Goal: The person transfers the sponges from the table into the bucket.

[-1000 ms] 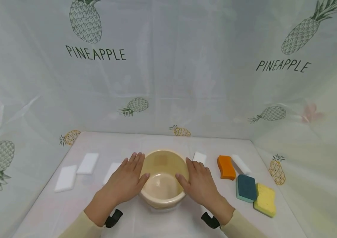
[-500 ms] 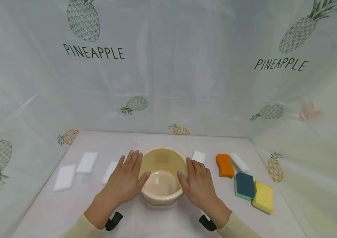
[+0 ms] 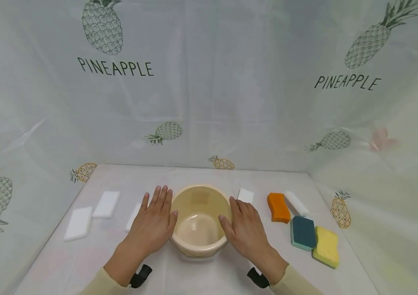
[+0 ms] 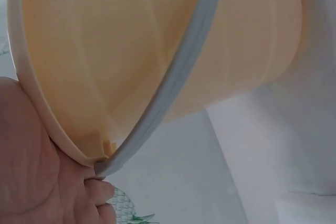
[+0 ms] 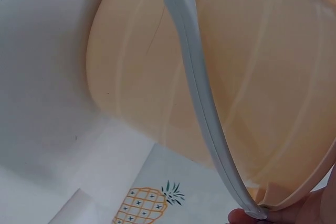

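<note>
A cream plastic bucket (image 3: pixel 198 223) stands upright in the middle of the table, its mouth turned towards the head camera. My left hand (image 3: pixel 149 225) lies flat along the left side of its rim, fingers straight and pointing away. On the right side, my right hand (image 3: pixel 245 227) rests at the rim with relaxed fingers, its thumb over the opening. Both wrist views show a grey handle (image 4: pixel 181 66) hanging across the bucket's near side. A fingertip of the right hand shows beside the handle's end in the right wrist view.
White sponge blocks lie left of the bucket, among them one block (image 3: pixel 78 223) near the table edge. Behind the right hand is another white block (image 3: pixel 245 195). Further right lie an orange sponge (image 3: pixel 278 207), a dark teal sponge (image 3: pixel 303 233) and a yellow sponge (image 3: pixel 326 246).
My left hand has shifted slightly left, and its thumb has drawn back from over the bucket's mouth. The right hand stays almost in place, as does the bucket.
</note>
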The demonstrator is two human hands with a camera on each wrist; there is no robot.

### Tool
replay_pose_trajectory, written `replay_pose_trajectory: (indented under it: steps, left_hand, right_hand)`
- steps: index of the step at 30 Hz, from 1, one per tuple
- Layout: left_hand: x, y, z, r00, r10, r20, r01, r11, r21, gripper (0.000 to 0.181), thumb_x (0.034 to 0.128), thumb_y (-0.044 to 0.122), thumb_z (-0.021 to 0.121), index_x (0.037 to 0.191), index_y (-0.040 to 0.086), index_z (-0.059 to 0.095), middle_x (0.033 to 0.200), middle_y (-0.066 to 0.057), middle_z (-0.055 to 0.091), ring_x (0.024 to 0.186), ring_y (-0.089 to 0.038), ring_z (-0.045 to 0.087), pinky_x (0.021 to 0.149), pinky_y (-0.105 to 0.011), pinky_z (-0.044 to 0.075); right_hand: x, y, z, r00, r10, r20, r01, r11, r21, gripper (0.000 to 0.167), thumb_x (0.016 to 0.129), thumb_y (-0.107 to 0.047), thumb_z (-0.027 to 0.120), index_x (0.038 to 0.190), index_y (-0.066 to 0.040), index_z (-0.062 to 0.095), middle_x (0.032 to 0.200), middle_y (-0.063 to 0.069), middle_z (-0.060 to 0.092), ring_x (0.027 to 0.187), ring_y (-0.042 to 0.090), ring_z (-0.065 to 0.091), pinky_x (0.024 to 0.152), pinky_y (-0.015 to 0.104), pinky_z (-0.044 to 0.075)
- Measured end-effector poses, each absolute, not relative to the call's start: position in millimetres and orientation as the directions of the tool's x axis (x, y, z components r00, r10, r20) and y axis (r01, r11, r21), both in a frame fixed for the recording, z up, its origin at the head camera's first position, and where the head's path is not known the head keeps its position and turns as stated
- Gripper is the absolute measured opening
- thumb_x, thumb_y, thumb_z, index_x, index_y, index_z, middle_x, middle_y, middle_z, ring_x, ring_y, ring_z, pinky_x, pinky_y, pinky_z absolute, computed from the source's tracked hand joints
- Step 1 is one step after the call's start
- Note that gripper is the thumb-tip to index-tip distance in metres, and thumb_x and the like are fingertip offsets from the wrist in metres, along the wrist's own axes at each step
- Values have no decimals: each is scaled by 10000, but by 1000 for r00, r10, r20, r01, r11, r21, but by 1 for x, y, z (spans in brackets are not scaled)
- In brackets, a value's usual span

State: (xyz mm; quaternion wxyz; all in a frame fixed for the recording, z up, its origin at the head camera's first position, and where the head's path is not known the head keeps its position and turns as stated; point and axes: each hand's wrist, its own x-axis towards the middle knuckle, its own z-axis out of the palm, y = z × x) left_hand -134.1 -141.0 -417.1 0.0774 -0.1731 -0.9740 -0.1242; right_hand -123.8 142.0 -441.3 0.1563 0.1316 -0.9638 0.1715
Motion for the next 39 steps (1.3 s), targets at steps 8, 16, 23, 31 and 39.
replay_pose_trajectory:
  steps: [8,16,23,31,39]
  left_hand:
    - [-135,-145,-421,-910,356,213,398,894,205,641,1121,327,417,1615,-71,323,1697,-249,298,1606,-403,223,1302,-602,186]
    - [-134,-144,-421,-908,351,228,397,896,201,645,1115,327,427,1599,-90,343,1677,-272,327,1593,-417,258,1294,-598,222]
    - [-134,-144,-423,-913,345,216,391,892,226,648,1115,321,429,1604,-92,326,1682,-274,310,1594,-422,254,1294,-593,226]
    - [-134,-143,-426,-917,331,221,382,890,248,649,1113,311,431,1606,-96,318,1685,-275,305,1593,-427,255,1294,-588,229]
    - [-134,-142,-425,-918,335,212,383,887,258,655,1111,311,437,1602,-104,315,1683,-281,302,1592,-431,252,1293,-587,233]
  right_hand:
    - [-125,144,-442,-911,-220,349,-328,898,-291,675,1064,-442,565,1519,52,507,1414,228,612,1330,391,569,1235,584,348]
    - [-144,181,-434,-904,-210,373,-317,914,-254,618,1068,-415,592,1489,35,544,1433,248,594,1330,432,552,1147,599,458]
    - [-184,244,-433,-855,-254,453,-299,954,-28,516,961,-241,771,1308,111,625,1266,291,667,1194,479,623,1005,584,547]
    - [-195,237,-480,-866,-214,451,-249,968,-20,599,921,-377,816,1194,131,653,1127,307,688,1043,466,650,895,549,594]
    - [-214,198,-515,-936,-214,278,-197,976,87,531,936,-441,783,1068,32,581,973,181,573,966,367,551,870,498,541]
